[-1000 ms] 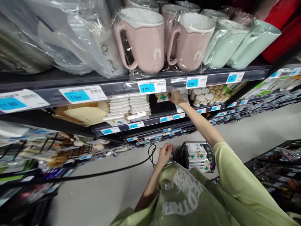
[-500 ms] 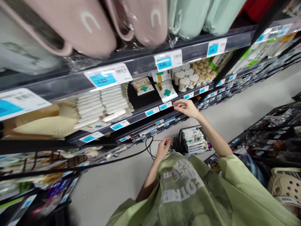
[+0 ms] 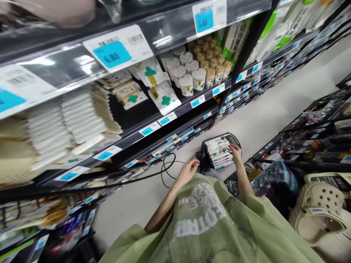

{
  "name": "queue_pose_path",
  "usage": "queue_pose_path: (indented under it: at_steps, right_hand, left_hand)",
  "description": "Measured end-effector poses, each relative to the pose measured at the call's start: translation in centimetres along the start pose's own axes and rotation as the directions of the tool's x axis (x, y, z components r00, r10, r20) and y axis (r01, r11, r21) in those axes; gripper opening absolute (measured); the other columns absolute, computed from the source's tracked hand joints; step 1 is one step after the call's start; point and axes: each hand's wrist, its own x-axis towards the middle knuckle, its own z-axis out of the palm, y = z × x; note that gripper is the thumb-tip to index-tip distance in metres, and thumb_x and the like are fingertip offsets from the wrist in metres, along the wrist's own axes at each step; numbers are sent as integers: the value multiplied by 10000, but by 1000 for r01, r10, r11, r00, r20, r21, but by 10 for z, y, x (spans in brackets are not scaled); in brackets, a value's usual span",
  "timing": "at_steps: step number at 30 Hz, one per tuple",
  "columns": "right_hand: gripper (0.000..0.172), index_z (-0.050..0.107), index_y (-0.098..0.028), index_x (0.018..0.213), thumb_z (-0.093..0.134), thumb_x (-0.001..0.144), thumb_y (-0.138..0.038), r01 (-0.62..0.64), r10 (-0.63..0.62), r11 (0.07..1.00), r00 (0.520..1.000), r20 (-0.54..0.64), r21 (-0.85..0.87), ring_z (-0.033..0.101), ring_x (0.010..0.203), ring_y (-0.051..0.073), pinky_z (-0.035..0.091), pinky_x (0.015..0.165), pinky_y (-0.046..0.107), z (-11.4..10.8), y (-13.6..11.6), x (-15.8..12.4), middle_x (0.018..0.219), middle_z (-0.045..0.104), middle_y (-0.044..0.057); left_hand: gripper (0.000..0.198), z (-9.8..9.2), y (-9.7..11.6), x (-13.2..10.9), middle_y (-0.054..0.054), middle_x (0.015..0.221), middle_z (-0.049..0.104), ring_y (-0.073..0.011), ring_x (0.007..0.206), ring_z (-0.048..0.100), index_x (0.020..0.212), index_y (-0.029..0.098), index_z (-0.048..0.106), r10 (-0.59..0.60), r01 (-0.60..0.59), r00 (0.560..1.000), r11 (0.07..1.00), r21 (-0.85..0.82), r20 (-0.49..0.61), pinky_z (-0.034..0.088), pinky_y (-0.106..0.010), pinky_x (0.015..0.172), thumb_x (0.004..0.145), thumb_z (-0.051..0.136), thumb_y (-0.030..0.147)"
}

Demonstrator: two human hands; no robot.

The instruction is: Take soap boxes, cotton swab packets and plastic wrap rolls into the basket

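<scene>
White packets with green clover marks fill a black basket [image 3: 219, 151] on the floor, just ahead of the person. Right hand [image 3: 235, 152] rests loosely spread on the packets; left hand [image 3: 188, 171], nearer the body, lies half-curled beside a black cable [image 3: 167, 168], holding nothing visible.

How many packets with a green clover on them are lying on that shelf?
3 clearly show: one packet at the front, one behind it, one to the left. More may be hidden behind; the basket under the right hand holds others.
</scene>
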Motion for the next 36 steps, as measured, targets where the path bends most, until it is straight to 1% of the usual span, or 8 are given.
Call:
queue_pose_path:
  at_steps: [5, 9, 13, 17, 21, 26, 31, 36]
  right_hand:
    - [543, 647, -156, 1045, 806, 624, -459, -55, 43, 982, 996, -75, -178, 712, 882, 252, 571, 742, 347, -12, 61, 22, 1011, 751, 126]
    - [588, 599, -153, 1141, 794, 608, -307, -93, 38, 928, 987, -155, -362, 692, 1037, 304, 549, 943, 419, -17, 100, 44, 1176, 719, 185]
    - [682, 571, -121, 1201, 806, 572, -240, -92, 14, 853, 988, -154, -514, 584, 1284, 385, 441, 1131, 448, -20, 133, 70, 1335, 647, 261]
    - [764, 539, -88, 1274, 797, 578, -268, -79, 17, 794, 994, -107, -603, 489, 1388, 417, 400, 1171, 439, -16, 159, 102, 1406, 602, 283]
    - [825, 507, -81, 1335, 793, 592, -297, -49, 9, 753, 998, -65, -657, 468, 1408, 419, 376, 1188, 452, -8, 180, 134, 1452, 563, 293]
    - [769, 508, -138, 1322, 798, 631, -312, -23, -7, 704, 999, -39, -710, 489, 1369, 396, 386, 1158, 468, 0, 199, 157, 1430, 580, 265]
    - [708, 541, -162, 1269, 826, 644, -334, -50, 7, 649, 998, -60, -759, 522, 1283, 400, 405, 1098, 466, 3, 209, 162, 1353, 608, 232]
    - [620, 583, -157, 1232, 820, 693, -353, -47, -32, 631, 996, -86, -774, 497, 1273, 405, 387, 1077, 447, 1, 210, 155, 1382, 569, 253]
  left_hand:
    - [234, 26, 7, 0, -74, 1070, 788, -241, 969, 731, 1093, 251, 749, 26, -38, 994, 994, 105, 107, 567, -352, 925, 1001, 546, 322]
    - [256, 45, 3, -6, -68, 1085, 779, -241, 997, 729, 1112, 264, 752, 2, -31, 985, 986, 166, 170, 557, -342, 938, 1011, 519, 299]
    - [263, 62, -12, -18, -66, 1094, 781, -242, 1006, 735, 1110, 278, 753, -96, 56, 978, 977, 207, 185, 557, -325, 917, 1012, 510, 297]
    - [256, 79, -26, -27, -66, 1044, 781, -238, 969, 731, 1052, 283, 758, -204, 163, 959, 965, 207, 195, 551, -307, 887, 1001, 507, 302]
    - [256, 99, -37, -34, -55, 998, 770, -229, 929, 727, 1023, 275, 739, -312, 267, 922, 941, 210, 227, 537, -302, 868, 1002, 486, 307]
    - [244, 114, -52, -44, -49, 1034, 780, -240, 969, 738, 1024, 287, 726, -387, 351, 901, 916, 195, 196, 532, -317, 904, 1006, 487, 331]
    - [237, 120, -59, -50, -38, 1055, 789, -238, 1004, 746, 1038, 299, 727, -440, 416, 886, 893, 170, 145, 534, -310, 923, 1005, 497, 340]
    - [241, 129, -56, -48, -35, 1039, 791, -233, 988, 749, 1026, 278, 734, -420, 405, 902, 903, 145, 96, 541, -297, 899, 999, 499, 321]
